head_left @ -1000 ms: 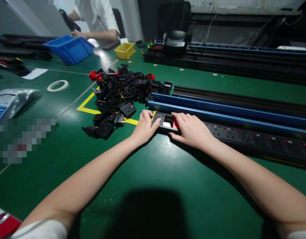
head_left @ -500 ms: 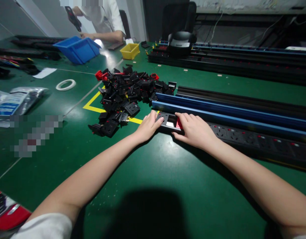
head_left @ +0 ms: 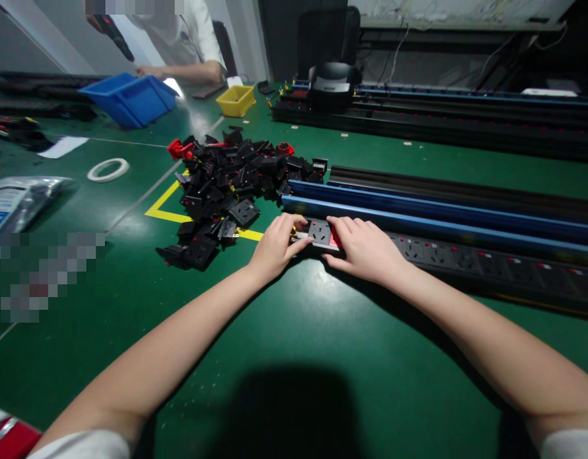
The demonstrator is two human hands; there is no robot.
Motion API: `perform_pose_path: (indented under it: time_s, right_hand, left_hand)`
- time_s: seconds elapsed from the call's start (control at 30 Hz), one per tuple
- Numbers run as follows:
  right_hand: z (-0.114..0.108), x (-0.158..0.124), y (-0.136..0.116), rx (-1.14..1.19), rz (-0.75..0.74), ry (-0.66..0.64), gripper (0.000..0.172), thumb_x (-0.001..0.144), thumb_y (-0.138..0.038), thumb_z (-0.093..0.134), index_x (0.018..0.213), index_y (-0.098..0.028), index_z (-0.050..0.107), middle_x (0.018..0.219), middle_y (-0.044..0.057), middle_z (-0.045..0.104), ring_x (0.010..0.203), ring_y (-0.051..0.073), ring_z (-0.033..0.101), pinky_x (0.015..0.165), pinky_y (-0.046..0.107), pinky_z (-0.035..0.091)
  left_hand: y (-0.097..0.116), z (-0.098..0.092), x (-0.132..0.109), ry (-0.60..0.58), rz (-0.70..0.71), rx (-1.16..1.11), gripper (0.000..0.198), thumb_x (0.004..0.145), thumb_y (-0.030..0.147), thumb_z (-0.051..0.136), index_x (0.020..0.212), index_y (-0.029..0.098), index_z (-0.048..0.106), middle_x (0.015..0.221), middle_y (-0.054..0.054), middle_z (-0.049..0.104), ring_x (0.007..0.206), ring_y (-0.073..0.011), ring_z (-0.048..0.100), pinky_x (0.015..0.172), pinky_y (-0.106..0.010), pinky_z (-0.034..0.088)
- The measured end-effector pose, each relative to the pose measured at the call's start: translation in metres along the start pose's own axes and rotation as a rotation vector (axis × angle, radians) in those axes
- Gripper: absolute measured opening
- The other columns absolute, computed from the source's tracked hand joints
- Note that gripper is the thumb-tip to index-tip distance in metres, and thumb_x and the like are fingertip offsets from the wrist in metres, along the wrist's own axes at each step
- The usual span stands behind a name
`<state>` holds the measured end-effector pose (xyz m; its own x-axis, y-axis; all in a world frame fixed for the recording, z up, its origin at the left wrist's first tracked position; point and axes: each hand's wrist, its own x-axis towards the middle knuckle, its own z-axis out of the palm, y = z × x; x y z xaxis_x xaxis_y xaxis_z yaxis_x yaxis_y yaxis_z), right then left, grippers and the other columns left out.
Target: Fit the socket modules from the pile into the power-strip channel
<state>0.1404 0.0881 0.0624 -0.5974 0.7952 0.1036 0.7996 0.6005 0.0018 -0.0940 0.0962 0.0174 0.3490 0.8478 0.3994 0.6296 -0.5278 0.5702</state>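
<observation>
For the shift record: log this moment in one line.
left hand: at strip end; right hand: gripping strip; socket module: in strip, between hands; pile of black parts: beyond left hand

1. From the left hand [head_left: 277,245], 6 o'clock: open green tabletop [head_left: 274,325], passable between the forearms [head_left: 179,344].
2. 9 to 12 o'clock: heaped black modules [head_left: 246,172] obstruct.
3. 1 to 3 o'clock: blue rails [head_left: 408,220] bar low passage.
4. 3 o'clock: right hand [head_left: 365,248], close by.

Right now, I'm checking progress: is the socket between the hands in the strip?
In: the socket lies within the strip, beside the red piece. Whether fully seated, cannot tell.
</observation>
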Motion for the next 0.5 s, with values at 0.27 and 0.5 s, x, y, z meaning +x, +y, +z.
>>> perform_pose_path:
  time_s: [0.27, 0.5]
  right_hand:
    - [0.0002, 0.0001, 0.0005, 0.007, -0.004, 0.003, 0.073, 0.096, -0.053, 0.057, 0.148, -0.004, 0.046, 0.132, 0.022, 0.066, 0.11, 0.036, 0.065, 0.091, 0.044, 0.05]
    - [0.0007, 0.0001, 0.001, 0.03, -0.002, 0.004, 0.073, 0.096, -0.054, 0.056, 0.149, -0.005, 0.046, 0.134, 0.023, 0.065, 0.113, 0.037, 0.065, 0.094, 0.045, 0.049]
  left_hand:
    - [0.0039, -0.0031, -0.0001, -0.082, 0.023, 0.169, 0.057, 0.09, 0.062, 0.064, 0.134, 0.026, 0.06, 0.122, -0.011, 0.065, 0.111, -0.03, 0.058, 0.097, -0.043, 0.046]
    - [0.0073, -0.0068, 0.004, -0.152, 0.002, 0.291, 0.059, 0.09, 0.067, 0.059, 0.134, 0.028, 0.062, 0.119, -0.011, 0.068, 0.113, -0.0321, 0.054, 0.094, -0.043, 0.042]
